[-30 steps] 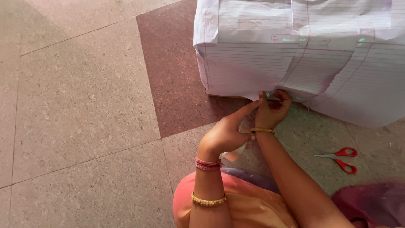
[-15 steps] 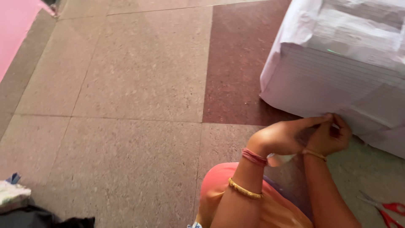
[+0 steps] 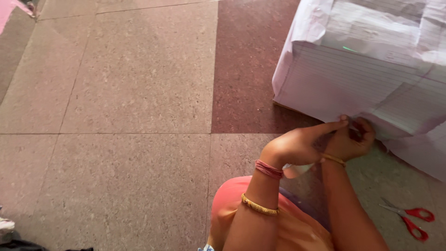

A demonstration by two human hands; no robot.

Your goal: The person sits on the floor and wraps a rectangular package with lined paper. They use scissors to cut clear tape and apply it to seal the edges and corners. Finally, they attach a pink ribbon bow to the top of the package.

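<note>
Pinched, probably, a fold of wrapping between the right hand fingertips, though too blurred to be sure. Pressed flat with the left hand forefinger at the lower edge of the paper-wrapped bundle, seemingly to keep the flap down. Rested on the tiled floor, red-handled scissors within reach.

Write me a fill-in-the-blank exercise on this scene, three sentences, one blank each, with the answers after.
1. Both hands, the left hand and the right hand, meet at the lower edge of a big bundle wrapped in ruled ____.
2. The scissors lying on the floor have ____ handles.
3. The wrapped bundle rests partly on a dark ____ floor tile.

Missing words: paper; red; maroon
</note>
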